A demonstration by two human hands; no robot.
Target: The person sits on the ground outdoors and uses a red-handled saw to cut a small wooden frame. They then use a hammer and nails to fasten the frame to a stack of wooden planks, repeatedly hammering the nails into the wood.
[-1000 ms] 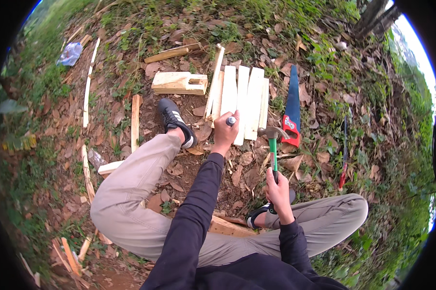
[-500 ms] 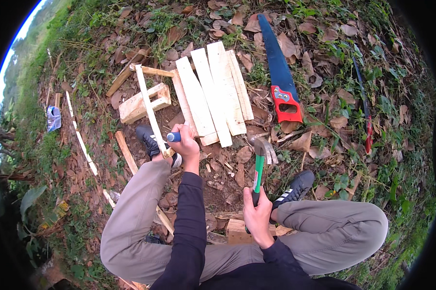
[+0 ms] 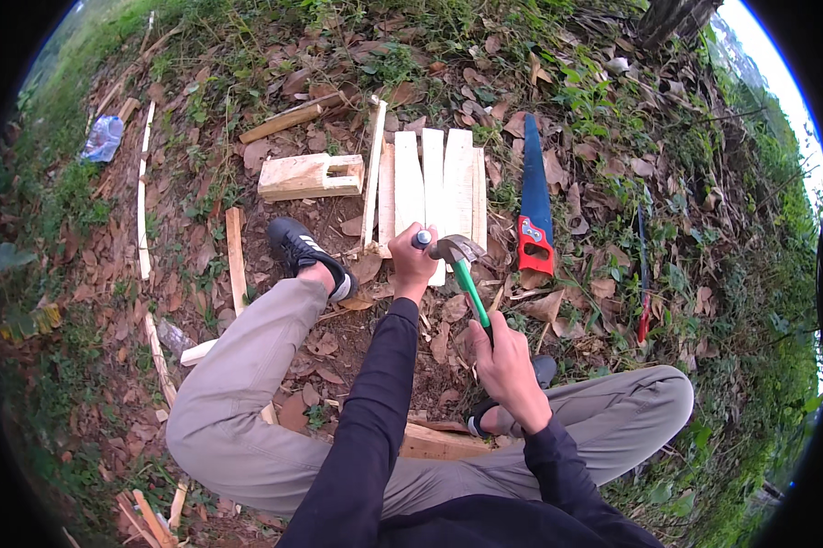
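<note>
My left hand [image 3: 413, 263] is closed round a tool with a blue handle; the end of the handle [image 3: 421, 239] sticks up out of the fist, and its working end is hidden. My right hand [image 3: 507, 365] grips a claw hammer [image 3: 469, 281] by its green and black handle. The steel hammer head is right beside the tool's butt; whether they touch I cannot tell. Just beyond my left fist lie several pale wooden slats [image 3: 434, 178] side by side. A thin wooden strip [image 3: 373, 173] stands along their left side.
A notched wooden block [image 3: 306, 176] lies left of the slats. To the right are a handsaw [image 3: 535, 196] with a red handle and a second narrow saw [image 3: 644, 274]. My shoes [image 3: 306, 251] flank the work, on leaf-strewn ground. A wood piece [image 3: 439, 443] lies between my legs.
The hammer has come up and left, its head now beside the blue-handled tool. My left hand sits nearer the slats' lower ends. The view has turned, shifting the whole scene.
</note>
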